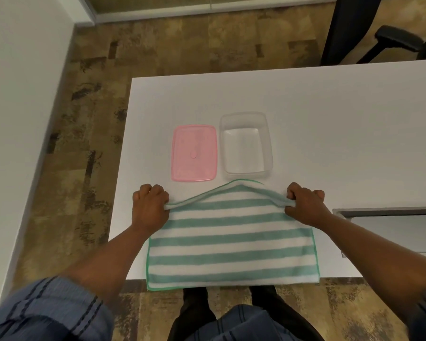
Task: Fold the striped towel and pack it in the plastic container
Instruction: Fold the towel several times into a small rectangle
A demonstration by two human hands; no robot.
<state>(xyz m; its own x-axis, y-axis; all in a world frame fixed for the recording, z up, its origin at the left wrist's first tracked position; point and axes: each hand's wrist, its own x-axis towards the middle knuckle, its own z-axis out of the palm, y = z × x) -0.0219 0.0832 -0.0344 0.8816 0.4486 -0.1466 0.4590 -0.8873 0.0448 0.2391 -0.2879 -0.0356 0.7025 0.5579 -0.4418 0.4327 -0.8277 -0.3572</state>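
A towel with green and white stripes [231, 242] lies on the white table [330, 119], its near edge hanging a little over the table's front edge. My left hand [149, 207] pinches the towel's far left corner and my right hand [305, 205] pinches the far right corner. Between them the far edge rises in a peak, lifted off the table. Just beyond the towel stands the clear plastic container [246, 143], open and with nothing inside. Its pink lid [194, 152] lies flat to the left of it.
A grey-framed panel [389, 230] sits at the table's right edge near my right forearm. A black office chair [391, 33] stands behind the table at the far right. A white wall runs along the left, with patterned carpet between it and the table.
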